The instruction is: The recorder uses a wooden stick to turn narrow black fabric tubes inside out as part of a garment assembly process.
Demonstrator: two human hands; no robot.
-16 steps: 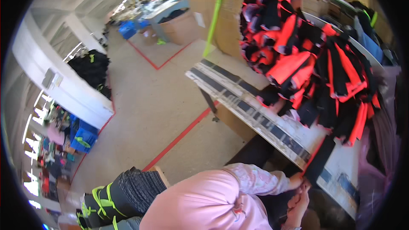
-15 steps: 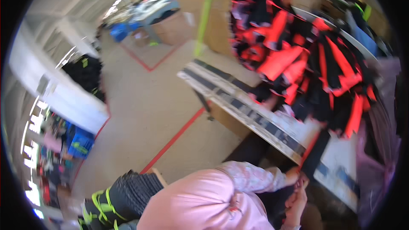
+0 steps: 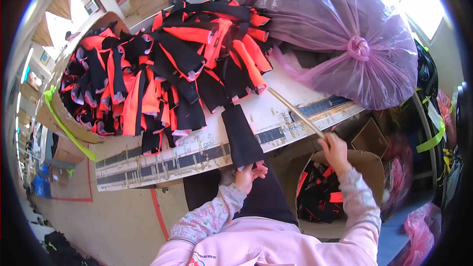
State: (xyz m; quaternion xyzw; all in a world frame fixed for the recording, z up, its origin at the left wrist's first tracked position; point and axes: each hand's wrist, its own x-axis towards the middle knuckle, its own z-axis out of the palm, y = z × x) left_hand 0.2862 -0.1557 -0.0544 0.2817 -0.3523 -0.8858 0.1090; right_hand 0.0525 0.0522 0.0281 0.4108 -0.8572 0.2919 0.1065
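Observation:
A flat black fabric piece [image 3: 241,135] lies over the near edge of the white table [image 3: 207,160]. My left hand [image 3: 250,178] pinches its near end. To the right, my right hand [image 3: 335,153] is closed around a thin tan stick [image 3: 295,112]. The stick slants away over the table, its far end near the pile, and does not touch the black piece. A large pile of black and bright orange fabric pieces [image 3: 172,74] covers the left and middle of the table.
A big tied purple plastic bag [image 3: 340,44] bulges at the table's right end. Below my right arm, an open cardboard box [image 3: 364,170] holds more black and orange pieces. A yellow-green strap [image 3: 66,128] hangs at the left; pink plastic [image 3: 421,231] lies at lower right.
My view has swung right, bringing the purple bag and cardboard box into full sight. My hands were close together at the fabric; now they are apart, and the right one grips a stick.

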